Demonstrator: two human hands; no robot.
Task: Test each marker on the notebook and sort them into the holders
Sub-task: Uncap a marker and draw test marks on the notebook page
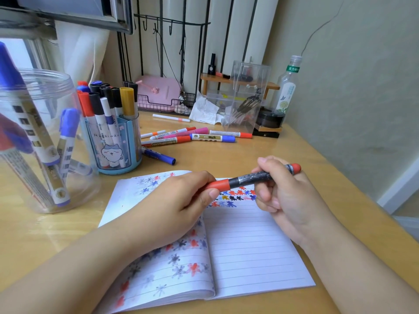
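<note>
Head view: we hold one red marker [247, 179] level above the open notebook [249, 245]. Left hand [181, 200] pinches the red cap end; right hand [283, 193] is curled round the dark barrel. Marker off the paper, just over the row of coloured test blots. Whether the cap is coming off or going on we cannot tell. If uncapping, our judgement: pull straight along the barrel, no twist sideways, keep the right grip firm, then mark on bare lines below the blots. Untested markers [192, 137] lie loose on the desk [294, 155] behind the notebook. Blue cartoon holder [115, 143] stands well filled; clear jar [45, 141] at left holds several blue-capped ones.
</note>
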